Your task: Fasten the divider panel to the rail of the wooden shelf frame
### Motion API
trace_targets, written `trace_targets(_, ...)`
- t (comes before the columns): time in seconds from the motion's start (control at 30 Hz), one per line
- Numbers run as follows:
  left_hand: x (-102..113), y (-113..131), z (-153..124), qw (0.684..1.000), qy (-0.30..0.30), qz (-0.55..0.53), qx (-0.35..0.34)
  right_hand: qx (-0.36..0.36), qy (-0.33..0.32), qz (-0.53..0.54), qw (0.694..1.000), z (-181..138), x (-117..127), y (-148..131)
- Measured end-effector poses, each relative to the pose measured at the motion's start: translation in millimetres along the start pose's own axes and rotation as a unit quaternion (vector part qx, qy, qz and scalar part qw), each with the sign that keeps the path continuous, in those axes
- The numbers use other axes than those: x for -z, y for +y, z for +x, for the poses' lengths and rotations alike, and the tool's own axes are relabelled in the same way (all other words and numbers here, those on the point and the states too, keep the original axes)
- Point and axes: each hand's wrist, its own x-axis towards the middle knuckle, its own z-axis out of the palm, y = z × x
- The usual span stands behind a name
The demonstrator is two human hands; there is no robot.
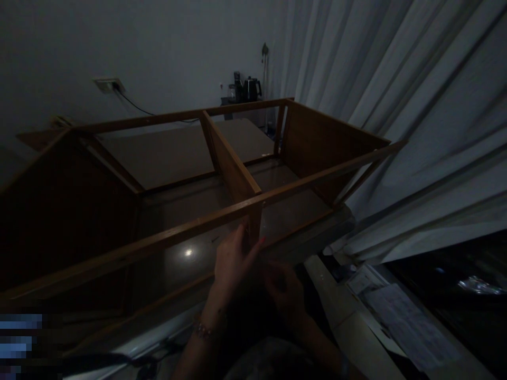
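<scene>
A brown wooden furniture frame (190, 220) with open top and front stretches across the view. Its middle divider panel (233, 158) meets the front rail. Just under that rail, my left hand (232, 258) is closed around the divider's front edge, thumb on the near side and fingers on the left. My right hand (284, 290) is lower and to the right, in deep shadow, with its fingers curled together. Whatever it may hold cannot be made out. A small dark, thin piece (215, 240), perhaps a screw, lies on the frame's bottom board (178, 272).
White curtains (396, 105) hang along the right side. Papers (407, 322) lie low on the right by a dark glossy surface. Behind the frame stand a black kettle (251, 88) and a wall socket (109, 84) with a plugged cable. The room is dim.
</scene>
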Motion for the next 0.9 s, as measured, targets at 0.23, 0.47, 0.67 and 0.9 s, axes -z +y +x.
trace_targets(0.23, -1, 0, 0, 1.000, -0.007, 0.000, 0.004, 0.061, -0.077, -0.047, 0.994, 7, 10, 3)
trace_targets(0.47, -1, -1, 0, 1.000, 0.002, 0.003, -0.008, 0.223, -0.117, -0.164, 0.954, 12, 11, 8)
trace_targets(0.67, 0, 0, -1, 1.000, -0.002, 0.006, -0.006, 0.177, -0.137, -0.096, 0.970, 11, 9, 0)
trace_targets(0.9, 0, 1, 0, 1.000, 0.003, 0.007, -0.010, -0.038, -0.123, 0.044, 0.991, 5, 5, -9)
